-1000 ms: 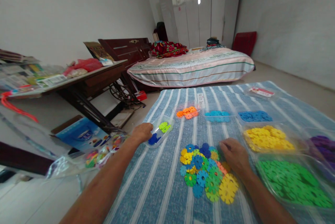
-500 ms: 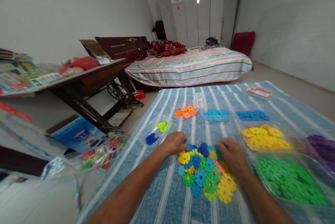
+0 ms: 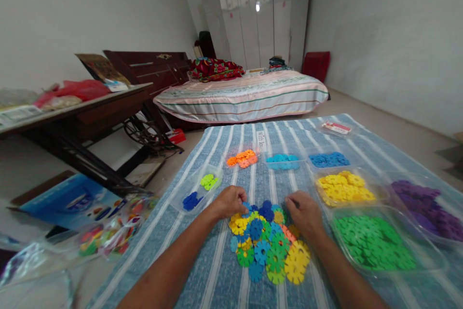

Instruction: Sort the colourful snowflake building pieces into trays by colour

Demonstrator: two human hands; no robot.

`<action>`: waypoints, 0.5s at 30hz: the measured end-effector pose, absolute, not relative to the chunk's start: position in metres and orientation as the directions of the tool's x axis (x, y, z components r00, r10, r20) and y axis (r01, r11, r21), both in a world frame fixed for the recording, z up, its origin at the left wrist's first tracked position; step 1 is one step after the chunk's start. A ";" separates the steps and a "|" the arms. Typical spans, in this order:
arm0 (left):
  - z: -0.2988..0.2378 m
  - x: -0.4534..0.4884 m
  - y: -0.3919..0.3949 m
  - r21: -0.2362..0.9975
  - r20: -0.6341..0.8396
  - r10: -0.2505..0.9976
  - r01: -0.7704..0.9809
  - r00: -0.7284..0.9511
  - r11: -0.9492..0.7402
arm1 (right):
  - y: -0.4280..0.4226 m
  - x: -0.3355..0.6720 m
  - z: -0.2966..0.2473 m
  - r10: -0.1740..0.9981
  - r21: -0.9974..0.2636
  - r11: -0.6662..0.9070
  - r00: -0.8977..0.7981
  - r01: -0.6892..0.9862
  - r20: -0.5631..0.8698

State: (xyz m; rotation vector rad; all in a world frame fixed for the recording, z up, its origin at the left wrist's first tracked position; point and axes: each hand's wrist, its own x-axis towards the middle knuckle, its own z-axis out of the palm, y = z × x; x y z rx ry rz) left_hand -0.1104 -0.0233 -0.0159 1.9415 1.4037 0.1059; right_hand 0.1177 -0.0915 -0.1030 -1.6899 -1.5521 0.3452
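Note:
A mixed pile of plastic snowflake discs (image 3: 261, 252) in yellow, green, blue and orange lies on the striped cloth (image 3: 217, 270) before me. At its far left edge my left hand (image 3: 230, 202) is closed, its fingertips pinched on a blue snowflake disc (image 3: 246, 208). My right hand (image 3: 304, 211) rests at the pile's far right edge, fingers curled together; whatever is between them is hidden. Nearest to it on the right are a tub of yellow discs (image 3: 343, 187) and a tub of green discs (image 3: 374, 241).
Farther back sit tubs of orange discs (image 3: 242, 158), light blue discs (image 3: 282, 161) and blue discs (image 3: 329, 159). Left holds a tub (image 3: 181, 193) with lime and dark blue discs; purple discs (image 3: 427, 208) are far right. A lidded box (image 3: 336, 128) lies near the far edge.
The whole view has shifted, so the table and pile appear farther left. Both hands stay at the same edges of the pile, with little change in their pose.

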 end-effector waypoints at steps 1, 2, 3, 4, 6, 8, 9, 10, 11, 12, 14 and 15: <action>-0.016 -0.111 -0.023 0.650 -0.330 0.853 0.753 0.404 -0.105 | -0.092 0.117 -0.103 0.929 -0.703 0.070 0.210 0.707 0.304; -0.015 -0.111 -0.024 0.699 -0.329 0.853 0.712 0.406 -0.069 | -0.092 0.117 -0.103 0.931 -0.706 0.070 0.209 0.705 0.301; -0.014 -0.111 -0.024 0.737 -0.328 0.853 0.674 0.405 -0.037 | -0.092 0.117 -0.103 0.931 -0.709 0.072 0.207 0.702 0.300; -0.011 -0.110 -0.024 0.765 -0.330 0.853 0.643 0.404 -0.009 | -0.092 0.117 -0.103 0.931 -0.710 0.075 0.206 0.700 0.301; -0.006 -0.105 -0.024 0.797 -0.337 0.856 0.602 0.392 0.038 | -0.092 0.116 -0.102 0.929 -0.711 0.078 0.208 0.699 0.306; 0.000 -0.098 -0.023 0.810 -0.338 0.867 0.582 0.367 0.070 | -0.092 0.116 -0.101 0.926 -0.708 0.076 0.214 0.702 0.312; 0.002 -0.093 -0.023 0.814 -0.337 0.873 0.575 0.354 0.081 | -0.092 0.116 -0.101 0.924 -0.707 0.076 0.217 0.704 0.315; 0.004 -0.089 -0.022 0.818 -0.333 0.879 0.568 0.342 0.089 | -0.092 0.116 -0.101 0.922 -0.705 0.076 0.219 0.705 0.319; 0.005 -0.083 -0.021 0.823 -0.324 0.886 0.561 0.332 0.090 | -0.092 0.116 -0.101 0.921 -0.705 0.078 0.219 0.705 0.321; 0.006 -0.077 -0.020 0.826 -0.314 0.891 0.557 0.328 0.087 | -0.091 0.115 -0.101 0.921 -0.706 0.081 0.217 0.703 0.322; 0.006 -0.064 -0.017 0.830 -0.295 0.897 0.553 0.330 0.070 | -0.090 0.115 -0.102 0.921 -0.710 0.086 0.215 0.699 0.323; 0.007 -0.055 -0.015 0.830 -0.287 0.898 0.554 0.334 0.059 | -0.090 0.115 -0.102 0.921 -0.712 0.087 0.216 0.696 0.323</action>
